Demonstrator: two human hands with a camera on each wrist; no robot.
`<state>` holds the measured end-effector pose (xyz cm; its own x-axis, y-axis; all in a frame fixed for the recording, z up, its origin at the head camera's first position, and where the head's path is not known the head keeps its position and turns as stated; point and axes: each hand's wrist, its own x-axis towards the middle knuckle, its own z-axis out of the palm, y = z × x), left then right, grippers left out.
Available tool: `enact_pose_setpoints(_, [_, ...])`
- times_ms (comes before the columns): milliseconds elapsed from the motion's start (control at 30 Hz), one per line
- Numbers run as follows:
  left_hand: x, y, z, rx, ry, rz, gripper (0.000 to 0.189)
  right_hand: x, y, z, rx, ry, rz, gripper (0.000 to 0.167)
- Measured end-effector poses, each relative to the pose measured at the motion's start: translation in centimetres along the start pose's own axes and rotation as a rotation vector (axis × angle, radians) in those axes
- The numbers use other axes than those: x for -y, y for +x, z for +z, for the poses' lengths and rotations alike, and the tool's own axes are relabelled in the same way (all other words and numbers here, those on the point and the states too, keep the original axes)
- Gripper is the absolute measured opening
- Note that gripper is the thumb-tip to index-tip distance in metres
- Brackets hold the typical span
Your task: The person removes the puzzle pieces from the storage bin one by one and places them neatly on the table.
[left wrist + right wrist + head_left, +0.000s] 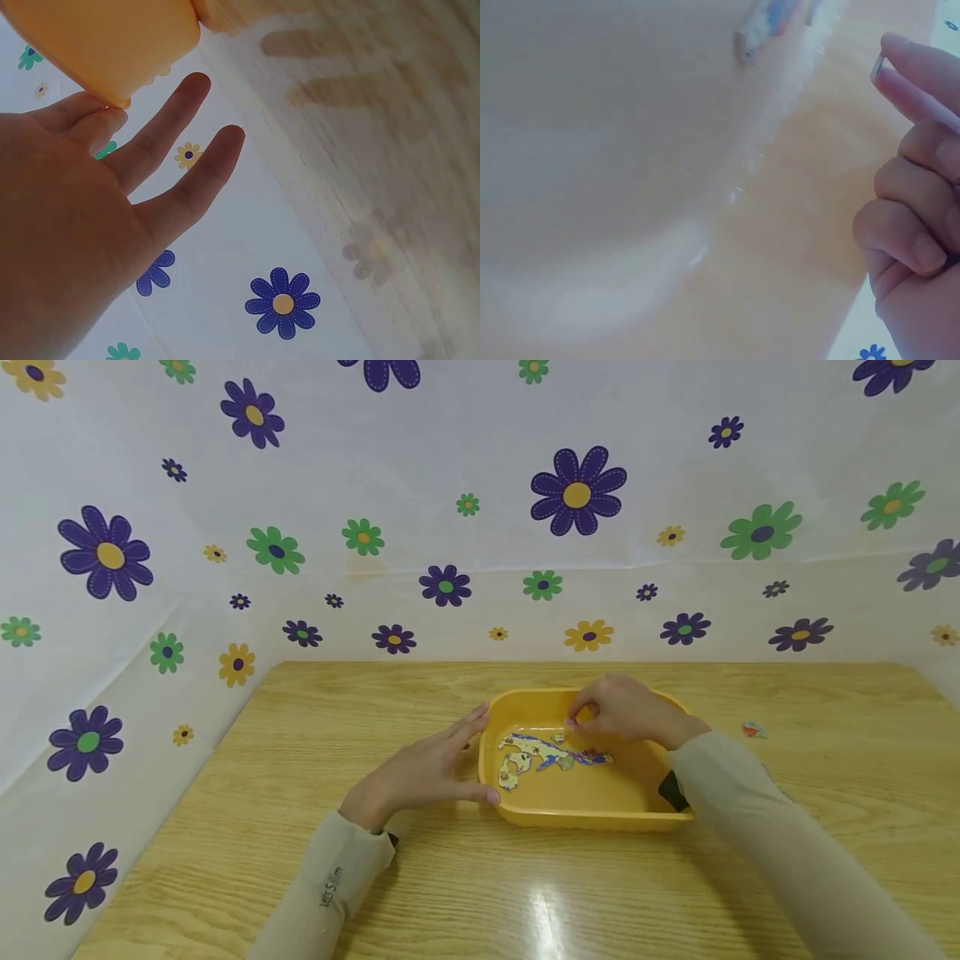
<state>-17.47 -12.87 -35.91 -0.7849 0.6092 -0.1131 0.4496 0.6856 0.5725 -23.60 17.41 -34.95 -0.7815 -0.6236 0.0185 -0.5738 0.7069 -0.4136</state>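
Observation:
A yellow plastic tub (600, 817) stands on the wooden table. Jigsaw puzzle pieces (508, 774), cream and blue, lie in its left part, several joined in a slanting strip. My left hand (423, 777) touches the tub's left side, fingers spread and mostly straight, thumb at the near corner; the left wrist view shows two fingers (180, 191) extended clear of the tub. Above the pieces, my right hand (626, 710) pinches a small thin puzzle piece (877, 69) between thumb and index finger, other fingers curled in. Its printed face is hidden.
A small red and blue piece (753, 730) lies on the table (300, 752) right of the tub. Behind and to the left hangs a white sheet (420, 468) printed with flowers. A dark object (673, 792) shows at the right wrist, inside the tub's right end.

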Motion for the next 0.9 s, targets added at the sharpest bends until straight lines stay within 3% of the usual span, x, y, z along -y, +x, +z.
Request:
enact_pose_setpoints(167, [0.0,0.0,0.0,0.000,-0.003,0.008,0.110,0.0,-0.2,-0.6,-0.011,0.040,0.036,0.013])
enact_pose_setpoints(367, [0.0,-0.2,-0.1,-0.003,-0.013,0.001,0.109,-0.1,-0.6,-1.6,-0.039,0.070,0.024,0.014])
enact_pose_setpoints(900, [-0.1,-0.1,0.0,-0.009,-0.027,0.001,0.110,0.5,-1.4,-4.9,-0.099,0.028,0.058,0.015])
